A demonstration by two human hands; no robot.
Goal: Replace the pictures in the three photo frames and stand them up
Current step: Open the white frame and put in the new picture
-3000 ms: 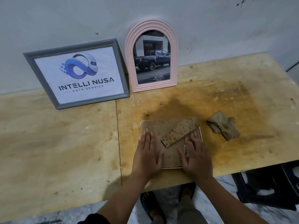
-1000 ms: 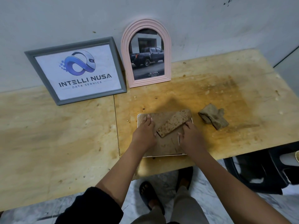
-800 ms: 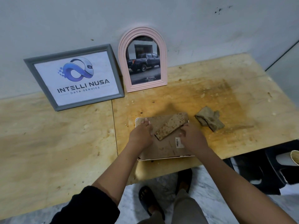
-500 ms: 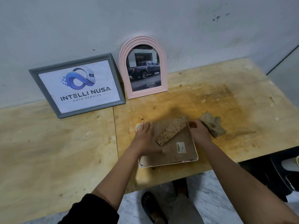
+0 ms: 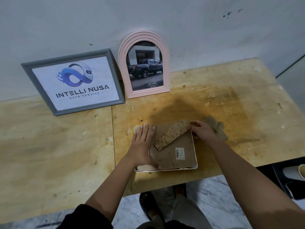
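A white photo frame [image 5: 195, 162] lies face down near the table's front edge, its brown backboard [image 5: 176, 156] up with a speckled stand flap [image 5: 173, 134] across it. My left hand [image 5: 142, 142] lies flat with straight fingers on the backboard's left side. My right hand [image 5: 202, 131] is at the frame's upper right corner, its fingers curled at the tip of the flap. A grey frame [image 5: 74, 81] with a logo picture and a pink arched frame [image 5: 144, 65] with a truck picture stand against the wall.
A crumpled brown cloth [image 5: 217, 128] lies just right of my right hand. The plywood table [image 5: 57, 146] ends close below the white frame. Dark objects [image 5: 288, 177] sit on the floor at the lower right. My feet show under the table edge.
My right hand moved from the backboard's lower right up to the upper right corner by the flap's tip. My left hand flattened out on the left side. The barcode label is uncovered.
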